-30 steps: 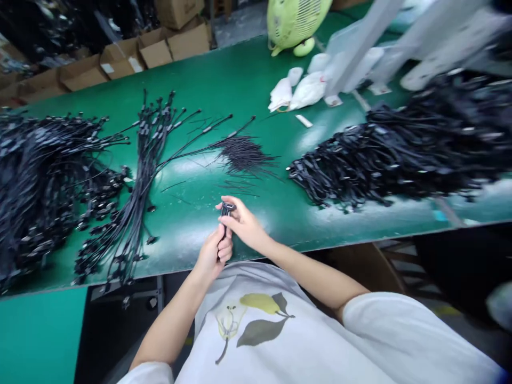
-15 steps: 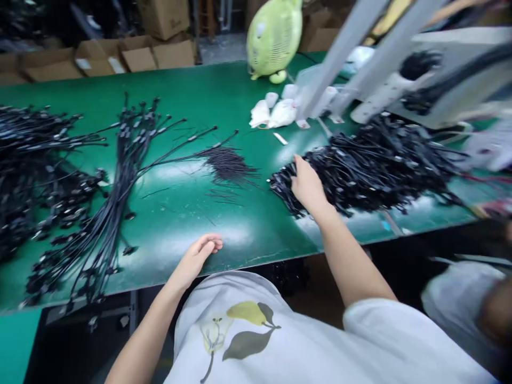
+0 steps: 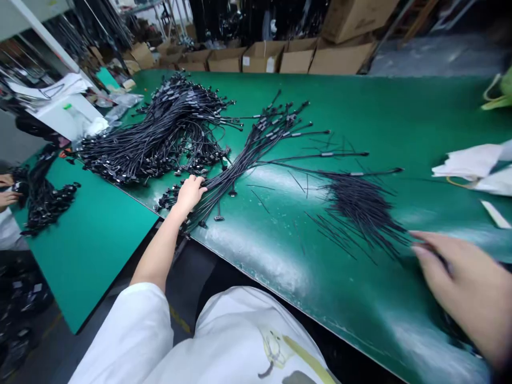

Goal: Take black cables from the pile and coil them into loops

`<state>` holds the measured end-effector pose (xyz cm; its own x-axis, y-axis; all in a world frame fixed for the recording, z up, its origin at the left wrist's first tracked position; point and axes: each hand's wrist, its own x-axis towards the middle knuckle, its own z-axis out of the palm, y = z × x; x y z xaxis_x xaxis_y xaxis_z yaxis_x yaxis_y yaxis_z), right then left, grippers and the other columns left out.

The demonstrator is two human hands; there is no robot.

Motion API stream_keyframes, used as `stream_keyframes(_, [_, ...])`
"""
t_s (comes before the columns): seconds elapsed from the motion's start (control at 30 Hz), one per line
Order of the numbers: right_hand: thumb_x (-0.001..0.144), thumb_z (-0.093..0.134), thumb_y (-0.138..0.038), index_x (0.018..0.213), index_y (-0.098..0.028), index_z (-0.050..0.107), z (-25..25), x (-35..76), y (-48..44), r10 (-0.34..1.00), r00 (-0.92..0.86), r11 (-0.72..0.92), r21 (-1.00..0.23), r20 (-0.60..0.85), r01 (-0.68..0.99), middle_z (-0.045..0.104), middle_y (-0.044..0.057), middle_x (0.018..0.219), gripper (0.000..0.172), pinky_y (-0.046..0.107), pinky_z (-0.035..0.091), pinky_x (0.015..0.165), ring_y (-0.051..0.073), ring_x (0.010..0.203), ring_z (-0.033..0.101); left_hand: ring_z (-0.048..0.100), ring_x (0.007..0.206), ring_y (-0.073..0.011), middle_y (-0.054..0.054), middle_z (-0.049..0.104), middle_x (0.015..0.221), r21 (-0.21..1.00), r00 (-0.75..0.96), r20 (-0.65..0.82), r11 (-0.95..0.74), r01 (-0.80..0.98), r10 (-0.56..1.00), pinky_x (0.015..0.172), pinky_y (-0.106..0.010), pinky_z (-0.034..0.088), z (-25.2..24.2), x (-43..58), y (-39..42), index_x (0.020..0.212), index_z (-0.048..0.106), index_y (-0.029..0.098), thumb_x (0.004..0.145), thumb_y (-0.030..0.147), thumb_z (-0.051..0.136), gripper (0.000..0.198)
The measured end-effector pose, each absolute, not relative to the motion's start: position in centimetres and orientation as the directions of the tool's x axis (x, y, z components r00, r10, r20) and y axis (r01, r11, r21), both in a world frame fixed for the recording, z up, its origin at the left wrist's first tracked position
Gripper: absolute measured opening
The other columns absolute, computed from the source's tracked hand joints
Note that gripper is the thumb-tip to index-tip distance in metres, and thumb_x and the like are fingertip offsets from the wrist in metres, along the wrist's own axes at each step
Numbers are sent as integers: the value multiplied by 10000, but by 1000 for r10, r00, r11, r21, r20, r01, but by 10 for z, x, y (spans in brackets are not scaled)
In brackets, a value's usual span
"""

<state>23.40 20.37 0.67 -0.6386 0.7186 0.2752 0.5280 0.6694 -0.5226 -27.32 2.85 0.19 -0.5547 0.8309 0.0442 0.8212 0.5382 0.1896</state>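
Note:
My left hand [image 3: 190, 195] lies palm down over the lower part of a loose bundle of black cables [image 3: 244, 160], fingers curled round some of them. These cables have small dark connectors at their ends and grey sleeves near the far end. At the right edge my right hand [image 3: 460, 277] is blurred, thumb and forefinger close together. Something dark shows between them, too unclear to name. Just left of its fingertips lies a heap of thin black strips [image 3: 360, 208]. More dark cables [image 3: 454, 325] show partly beneath this hand.
A large heap of black cables [image 3: 160, 128] fills the left of the green table [image 3: 256, 250]. A white box [image 3: 68, 114] stands beyond it. At far left, a co-worker's hand [image 3: 7, 198] is by another cable bunch [image 3: 52, 197]. Cardboard boxes [image 3: 262, 56] line the back; white bags [image 3: 468, 162] lie right.
The view has swung left. My left hand has gone from the table's front edge to the cable bundle. My right hand stays on the right, by the cables, its fingers now turned toward the thin strips.

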Motion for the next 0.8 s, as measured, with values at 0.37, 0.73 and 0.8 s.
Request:
stream_keyframes(0.37, [961, 378, -245, 1087, -200, 658, 21, 22, 187, 228, -973, 907, -370, 28, 202, 682, 88, 1095, 311, 384, 532, 802, 237, 924, 663, 477, 1200, -310, -144, 587, 1250, 112, -310, 194, 293, 950, 931, 1019, -463, 380, -2, -262, 25, 1086, 675, 184, 894, 243, 554, 234])
stream_keyframes(0.73, [929, 430, -132, 1104, -116, 616, 17, -132, 249, 364, -932, 931, -44, -8, 364, 627, 167, 1047, 256, 275, 400, 639, 210, 854, 612, 626, 985, -237, -122, 636, 1087, 293, -542, 291, 466, 835, 788, 855, -354, 481, -3, -296, 13, 1074, 602, 191, 994, 285, 323, 305])
stream_keyframes(0.8, [957, 382, -140, 1101, -129, 606, 34, -135, 261, 345, -937, 938, -9, 43, 345, 610, 161, 1086, 267, 280, 402, 673, 213, 912, 592, 612, 1055, -262, -137, 627, 1149, 324, -576, 324, 484, 813, 751, 910, -382, 468, 6, -304, 12, 1132, 596, 190, 975, 276, 372, 287])
